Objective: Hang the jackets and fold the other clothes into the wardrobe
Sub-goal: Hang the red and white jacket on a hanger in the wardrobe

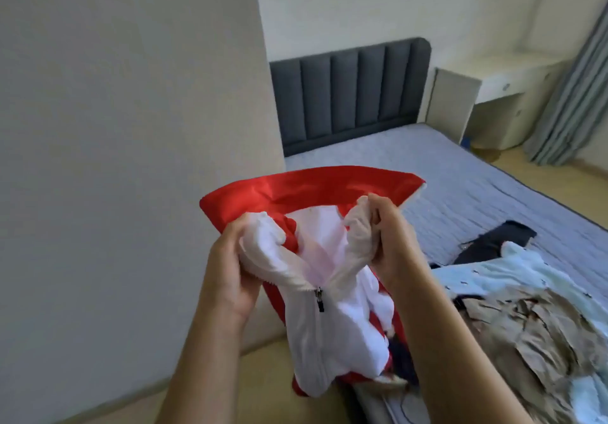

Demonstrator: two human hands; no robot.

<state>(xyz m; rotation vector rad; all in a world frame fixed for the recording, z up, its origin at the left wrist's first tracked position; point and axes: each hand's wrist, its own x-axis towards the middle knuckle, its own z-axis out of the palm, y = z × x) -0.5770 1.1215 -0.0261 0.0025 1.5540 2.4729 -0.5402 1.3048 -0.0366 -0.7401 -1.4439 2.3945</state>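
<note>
Jacket: I see a red and white zip-up jacket (329, 318) held up in the air between both hands, in front of the bed's near corner. Its white side faces me and a red band of fabric stands up behind the hands.
Zip: the dark metal zip pull (319, 301) sits just below the point where the two top edges spread apart; below it the zip is closed.
Left hand: the left hand (230, 259) has its fingers curled tight round a bunch of white fabric at the jacket's top left edge.
Right hand: the right hand (391, 236) pinches the top right edge, thumb and fingers clamped on the cloth.
Bed: the bed with a grey-blue quilted cover (460, 193) runs from right of the jacket back to a dark grey padded headboard (348, 94).
Other clothes: a fluffy light blue garment (513, 269), a crumpled beige garment (533, 341) and a flat black garment (493, 242) lie on the bed to the right, the beige one over the blue.
Left side: a tall pale panel (131, 127) fills the view; I cannot tell whether it is wall or wardrobe.
Far corner: a white bedside desk (477, 94) stands beside a grey-blue striped curtain (572, 94).
</note>
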